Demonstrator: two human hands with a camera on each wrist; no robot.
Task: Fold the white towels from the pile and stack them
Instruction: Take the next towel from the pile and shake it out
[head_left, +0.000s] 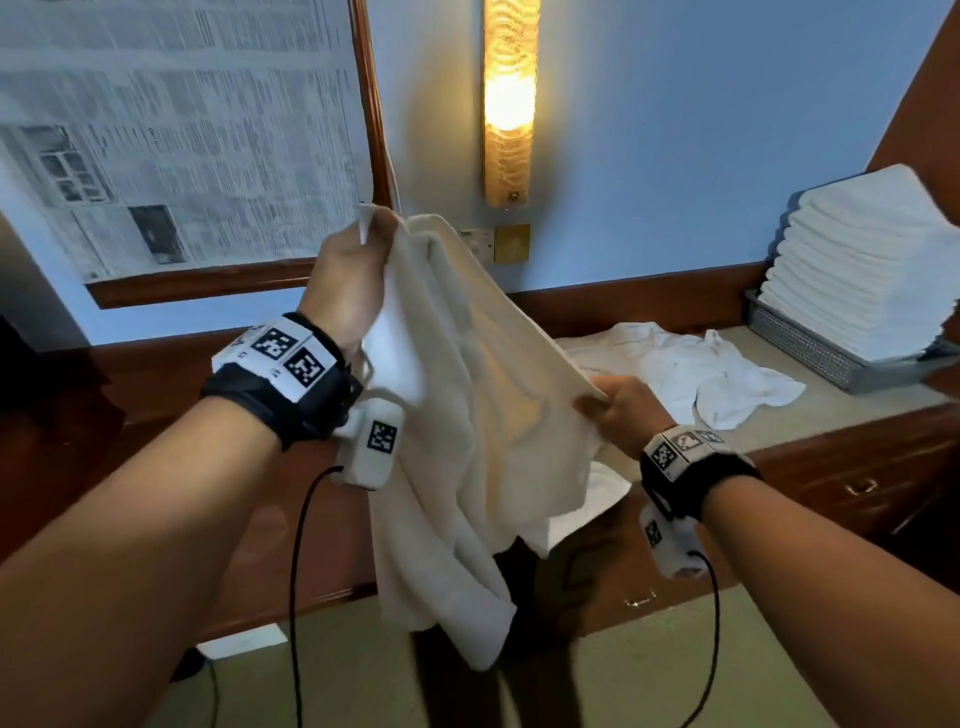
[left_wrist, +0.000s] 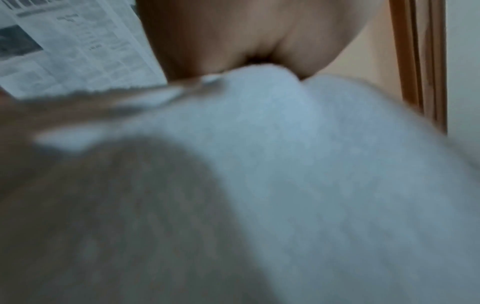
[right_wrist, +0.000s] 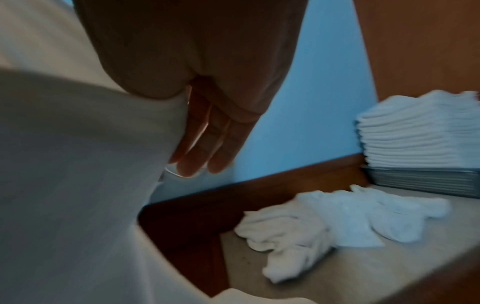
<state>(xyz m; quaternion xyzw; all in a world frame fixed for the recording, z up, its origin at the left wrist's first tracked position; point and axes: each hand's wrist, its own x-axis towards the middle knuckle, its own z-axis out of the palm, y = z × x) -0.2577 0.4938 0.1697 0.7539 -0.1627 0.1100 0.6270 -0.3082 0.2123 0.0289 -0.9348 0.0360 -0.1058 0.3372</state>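
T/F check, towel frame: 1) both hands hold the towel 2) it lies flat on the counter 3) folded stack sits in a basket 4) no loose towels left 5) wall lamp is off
1) True: left hand and right hand each grip the towel.
2) False: it hangs in the air.
3) True: the stack sits in the basket.
4) False: a pile lies on the counter.
5) False: the lamp is lit.
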